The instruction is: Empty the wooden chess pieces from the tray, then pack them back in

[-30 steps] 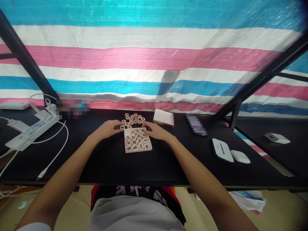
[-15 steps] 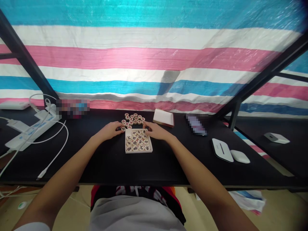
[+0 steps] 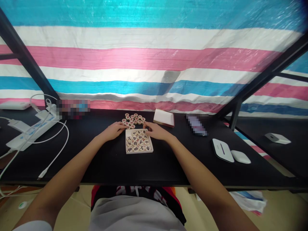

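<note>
A small square wooden tray [image 3: 139,151] lies on the black table [image 3: 108,166] in front of me, filled with round wooden chess pieces [image 3: 138,143] marked in red and black. My left hand [image 3: 115,130] sits at the tray's back left corner, fingers curled together with the tips at the rim. My right hand [image 3: 156,131] rests at the back right corner, its fingers bent and pinched over the last row. What either hand grips is too small to tell. A loose heap of more pieces [image 3: 133,119] lies just behind the tray.
A pale box lid [image 3: 164,117] lies behind my right hand. A white power strip with cables [image 3: 31,130] is at the left. Two white devices [image 3: 222,150] [image 3: 240,157] lie at the right, another [image 3: 277,138] on the neighbouring table. A striped tarp hangs behind.
My left hand has slid right, from beside the loose heap to the tray's back left corner. The piece seen at its fingertips no longer shows. The right hand has barely moved.
</note>
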Demonstrator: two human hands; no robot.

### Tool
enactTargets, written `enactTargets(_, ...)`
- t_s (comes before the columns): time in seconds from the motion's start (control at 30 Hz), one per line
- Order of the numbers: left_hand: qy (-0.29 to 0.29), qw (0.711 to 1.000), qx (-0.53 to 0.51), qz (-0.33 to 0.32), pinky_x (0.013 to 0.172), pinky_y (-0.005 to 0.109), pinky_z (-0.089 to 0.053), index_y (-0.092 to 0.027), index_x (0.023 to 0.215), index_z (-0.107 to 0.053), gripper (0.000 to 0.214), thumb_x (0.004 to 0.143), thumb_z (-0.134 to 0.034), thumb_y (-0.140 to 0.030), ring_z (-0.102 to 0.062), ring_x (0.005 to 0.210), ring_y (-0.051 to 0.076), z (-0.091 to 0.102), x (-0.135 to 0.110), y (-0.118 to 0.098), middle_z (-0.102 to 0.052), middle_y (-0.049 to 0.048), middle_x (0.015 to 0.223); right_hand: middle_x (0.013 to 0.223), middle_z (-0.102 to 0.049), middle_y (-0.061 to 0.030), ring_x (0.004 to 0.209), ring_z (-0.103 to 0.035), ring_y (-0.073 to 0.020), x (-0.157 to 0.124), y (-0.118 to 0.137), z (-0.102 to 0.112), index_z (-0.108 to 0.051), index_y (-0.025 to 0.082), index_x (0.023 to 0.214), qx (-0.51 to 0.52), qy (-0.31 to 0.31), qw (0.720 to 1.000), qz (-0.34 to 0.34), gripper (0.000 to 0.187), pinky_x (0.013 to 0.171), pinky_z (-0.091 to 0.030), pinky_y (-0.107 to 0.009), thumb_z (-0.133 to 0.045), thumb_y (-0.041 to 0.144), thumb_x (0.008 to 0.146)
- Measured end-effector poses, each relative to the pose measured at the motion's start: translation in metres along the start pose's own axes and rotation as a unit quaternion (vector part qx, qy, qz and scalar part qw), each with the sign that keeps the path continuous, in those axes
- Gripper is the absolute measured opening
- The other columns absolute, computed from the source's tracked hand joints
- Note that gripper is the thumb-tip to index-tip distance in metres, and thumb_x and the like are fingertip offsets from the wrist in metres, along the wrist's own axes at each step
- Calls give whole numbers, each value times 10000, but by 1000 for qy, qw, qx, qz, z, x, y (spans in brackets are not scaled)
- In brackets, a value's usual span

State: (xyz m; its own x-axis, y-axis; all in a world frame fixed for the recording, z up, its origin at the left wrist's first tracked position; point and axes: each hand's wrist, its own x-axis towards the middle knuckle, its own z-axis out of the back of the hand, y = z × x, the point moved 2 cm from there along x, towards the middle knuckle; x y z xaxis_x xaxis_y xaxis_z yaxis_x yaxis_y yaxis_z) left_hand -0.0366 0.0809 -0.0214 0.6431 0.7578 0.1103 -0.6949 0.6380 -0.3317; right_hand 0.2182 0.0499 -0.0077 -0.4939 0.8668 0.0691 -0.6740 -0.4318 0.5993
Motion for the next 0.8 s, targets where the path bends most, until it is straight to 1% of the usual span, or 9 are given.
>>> enactTargets(0.13,3,999,29,13,882,312,-431,-244,1290,-553,422,916,-367,-183,-536,991,208,-3,1,-4,-567,96,1063,799,-551,8,676,-501,-135,1,-1,-1,-507,194,874,-2,-1,1000,3,122,635,-354,-244,-490,211,754)
enactTargets(0.23,-4,999,39,19,859,304,-443,-245,1307,-535,429,915,-368,-191,-534,986,211,-4,1,-7,-565,96,1038,798,-554,8,669,-497,-133,2,-2,-2,-507,192,877,-6,-3,1000,4,121,632,-351,-243,-489,213,759)
enactTargets(0.4,-21,999,23,22,887,333,-445,-245,1257,-569,405,912,-359,-212,-535,1010,219,-2,0,-8,-572,87,1062,773,-551,10,675,-491,-135,2,-2,-2,-513,192,880,-13,-7,1000,7,123,634,-345,-244,-483,208,762)
enactTargets(0.57,-42,999,22,17,909,355,-437,-201,1223,-586,418,899,-325,-162,-528,1020,227,1,-2,-13,-566,107,1065,760,-546,14,664,-490,-134,2,-2,-2,-508,195,861,-17,-13,1000,5,101,625,-337,-243,-474,211,767)
enactTargets(0.67,-54,998,23,-11,898,338,-434,-213,1248,-570,475,867,-316,-88,-511,1017,216,-3,0,-16,-544,101,1059,754,-546,13,667,-489,-136,3,-4,-3,-516,193,878,-19,-14,1000,4,122,631,-339,-246,-474,209,765)
enactTargets(0.73,-42,998,28,-30,866,313,-436,-237,1246,-576,517,835,-327,-46,-512,976,199,-7,2,-17,-527,85,1041,751,-547,13,669,-488,-137,3,-4,-3,-519,192,884,-19,-14,1000,5,131,636,-340,-247,-476,207,761)
enactTargets(0.8,-23,998,42,-36,820,292,-437,-253,1238,-588,545,810,-341,-23,-513,929,190,-10,4,-16,-516,76,1002,753,-546,13,670,-490,-137,3,-3,-3,-517,192,879,-19,-15,1000,7,126,635,-341,-246,-477,207,760)
